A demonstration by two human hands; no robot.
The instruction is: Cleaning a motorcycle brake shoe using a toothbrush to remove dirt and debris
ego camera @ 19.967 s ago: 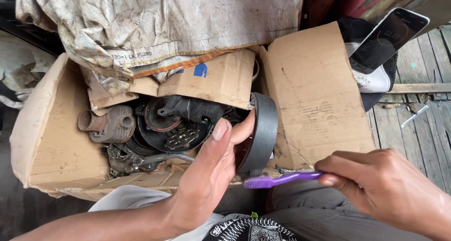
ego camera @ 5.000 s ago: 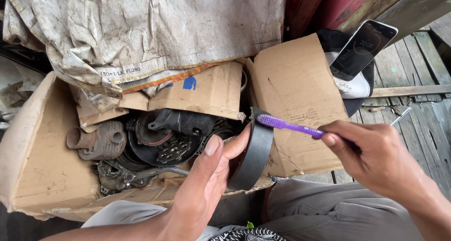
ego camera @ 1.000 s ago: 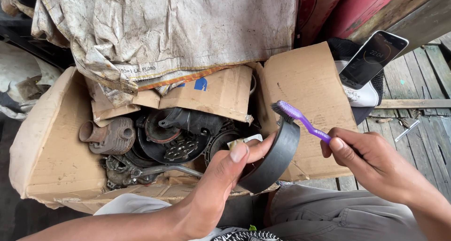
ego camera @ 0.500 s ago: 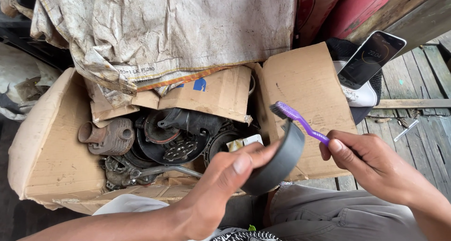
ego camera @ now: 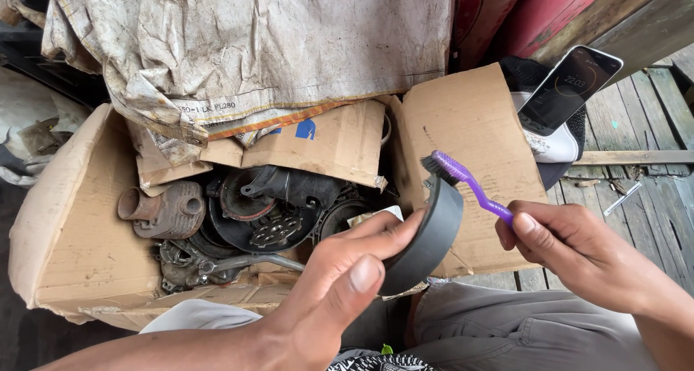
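My left hand [ego camera: 340, 288] grips a dark grey round part [ego camera: 430, 235], tilted on edge over the right side of an open cardboard box [ego camera: 72, 226]. My right hand [ego camera: 571, 252] holds a purple toothbrush [ego camera: 471, 185] by its handle. The brush's dark bristles rest on the upper rim of the grey part. Inside the box lie several greasy engine parts: a rusty cylinder [ego camera: 163, 208], a black round cover [ego camera: 264, 216] and a metal wrench-like bar [ego camera: 249, 261].
A dirty crumpled sack [ego camera: 253, 46] hangs over the back of the box. A phone [ego camera: 571, 89] leans with its screen lit on a white and black object at the right. Wooden floorboards [ego camera: 643, 190] lie to the right. My grey trousers [ego camera: 520, 328] fill the bottom.
My left hand has turned the grey part flatter and closed further round it. The toothbrush has stayed on the part's upper rim, shifting only slightly.
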